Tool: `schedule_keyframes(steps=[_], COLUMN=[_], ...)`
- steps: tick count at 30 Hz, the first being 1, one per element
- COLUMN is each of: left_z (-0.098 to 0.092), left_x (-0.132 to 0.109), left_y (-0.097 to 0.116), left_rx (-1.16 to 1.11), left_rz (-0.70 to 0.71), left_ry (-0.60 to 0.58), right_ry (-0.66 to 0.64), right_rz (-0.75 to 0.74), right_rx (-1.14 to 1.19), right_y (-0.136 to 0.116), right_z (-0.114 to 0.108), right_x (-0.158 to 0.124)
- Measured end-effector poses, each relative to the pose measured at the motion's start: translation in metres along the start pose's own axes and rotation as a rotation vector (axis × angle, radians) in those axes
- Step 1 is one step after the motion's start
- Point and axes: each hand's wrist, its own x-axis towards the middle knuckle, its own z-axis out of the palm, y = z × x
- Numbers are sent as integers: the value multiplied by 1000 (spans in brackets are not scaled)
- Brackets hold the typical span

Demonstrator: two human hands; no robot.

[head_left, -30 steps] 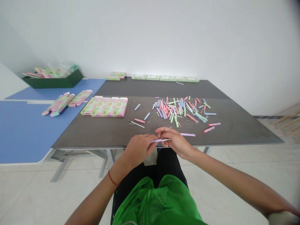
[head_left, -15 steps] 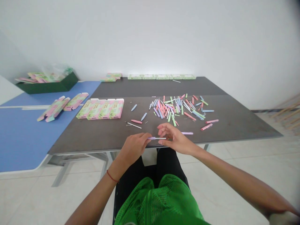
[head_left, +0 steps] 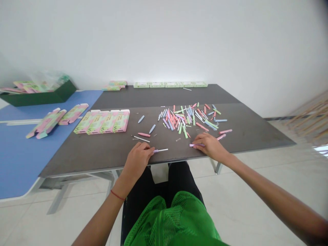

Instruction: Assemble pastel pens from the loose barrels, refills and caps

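My left hand [head_left: 138, 158] is closed over the table's front edge, pinching a purple pen piece [head_left: 155, 151]. A thin white refill [head_left: 163, 150] sticks out of that piece toward the right. Farther right, my right hand [head_left: 212, 147] has its fingers closed on a purple pen barrel [head_left: 192, 145], which lies low against the tabletop. Part of the barrel is hidden under the fingers. Close beyond my left hand lie a loose refill [head_left: 142, 139], a pink pen piece [head_left: 144, 134] and a blue pen piece [head_left: 152, 128].
A heap of pastel pen parts [head_left: 184, 118] spreads over the dark table [head_left: 102, 153]. Several upright-printed cartons [head_left: 120, 121] lie in a row at left. Flat green boxes [head_left: 164, 84] line the back. A dark green bin [head_left: 46, 97] and folded cartons [head_left: 46, 123] rest on the blue table [head_left: 20, 160].
My right hand has left the refill's end, moved right and closed on the purple barrel. My left hand has shifted slightly left, still holding the pen piece. The whole view has shifted a little.
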Motion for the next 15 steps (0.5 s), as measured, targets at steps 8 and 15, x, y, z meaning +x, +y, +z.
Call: schedule_keyframes(steps=[8,15], left_z=[-4,-20], left_x=[2,8], left_y=[8,33], left_rx=[174,136], left_rz=[-2,44], left_ry=[-59,135], right_ry=[136,306], right_rz=[34,-3], right_rx=[164,552], right_y=[-12,-41], right_z=[-3,-21], right_x=[-7,-16])
